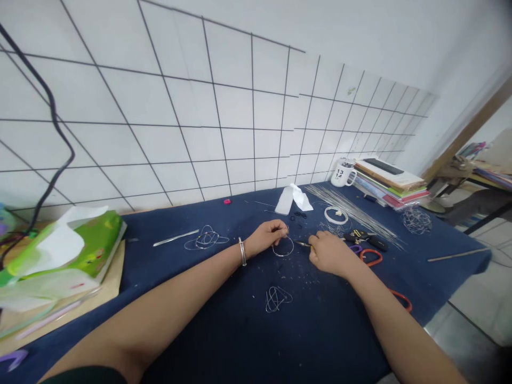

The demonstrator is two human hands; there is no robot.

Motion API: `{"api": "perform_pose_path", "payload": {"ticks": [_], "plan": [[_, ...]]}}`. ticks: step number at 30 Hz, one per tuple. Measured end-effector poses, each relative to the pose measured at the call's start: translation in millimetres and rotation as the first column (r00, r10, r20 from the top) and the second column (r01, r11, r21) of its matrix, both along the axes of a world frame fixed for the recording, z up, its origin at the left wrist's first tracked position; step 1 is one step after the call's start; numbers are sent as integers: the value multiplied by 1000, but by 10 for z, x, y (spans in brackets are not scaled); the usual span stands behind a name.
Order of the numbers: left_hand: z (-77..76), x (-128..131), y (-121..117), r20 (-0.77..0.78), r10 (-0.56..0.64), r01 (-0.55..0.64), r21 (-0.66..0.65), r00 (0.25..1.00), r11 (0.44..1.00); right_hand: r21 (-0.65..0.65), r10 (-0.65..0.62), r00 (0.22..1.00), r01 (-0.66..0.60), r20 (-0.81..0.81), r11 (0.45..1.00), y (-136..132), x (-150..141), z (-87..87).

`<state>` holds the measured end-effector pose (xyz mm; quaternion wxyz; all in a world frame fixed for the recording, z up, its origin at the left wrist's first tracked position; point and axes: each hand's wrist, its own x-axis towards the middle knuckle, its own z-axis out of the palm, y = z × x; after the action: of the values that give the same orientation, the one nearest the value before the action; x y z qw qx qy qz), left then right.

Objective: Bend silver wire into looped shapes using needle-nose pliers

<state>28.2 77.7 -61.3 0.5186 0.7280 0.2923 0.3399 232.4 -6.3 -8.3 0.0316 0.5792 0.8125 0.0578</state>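
A white tiled wall (236,106) with dark joint lines rises behind everything. Against it runs the worktop (240,346), covered in dark blue cloth. On the left end lies a green tissue pack (106,242) with a white sheet pulled part-way out; at the far right, against the wall, is a stack of books (390,181) and papers. A long bundle of straight wires (356,210) fans across the cloth in front of the stack.

The right hand (330,253) is near the middle of the worktop, its fingers curled closed around a slim pointed tool (304,244) whose tip points left. Facing it, the left hand (269,234) has thumb and fingers pinched together on the upper edge of a wire ring (283,255), which hangs between the hands. A white mug (341,174) with black digits stands beside the books.

Black-handled pliers (377,243) lie just beyond the right hand, near an orange handle loop (373,264). One wire tangle (279,300) sits nearer the person, below the ring. A silver bracelet (242,252) circles the left wrist. Smallest is a pink object (227,202), too small to identify, near the wall.
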Motion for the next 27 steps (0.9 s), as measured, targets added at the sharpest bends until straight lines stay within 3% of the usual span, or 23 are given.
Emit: {"api": "perform_pose_path", "payload": {"ticks": [4, 14, 24, 27], "plan": [[-27, 6, 16, 8, 26, -26, -32, 1000, 999, 4, -105, 994, 105, -40, 994, 33, -14, -33], [-35, 10, 2, 11, 28, -28, -53, 1000, 998, 32, -42, 999, 43, -20, 999, 99, 24, -192], [-30, 9, 3, -1, 24, -24, -66, 1000, 998, -1, -42, 984, 42, -173, 999, 93, 37, -117], [-26, 11, 4, 9, 25, -24, -70, 1000, 997, 39, 14, 980, -6, -198, 999, 43, -12, -72]]}}
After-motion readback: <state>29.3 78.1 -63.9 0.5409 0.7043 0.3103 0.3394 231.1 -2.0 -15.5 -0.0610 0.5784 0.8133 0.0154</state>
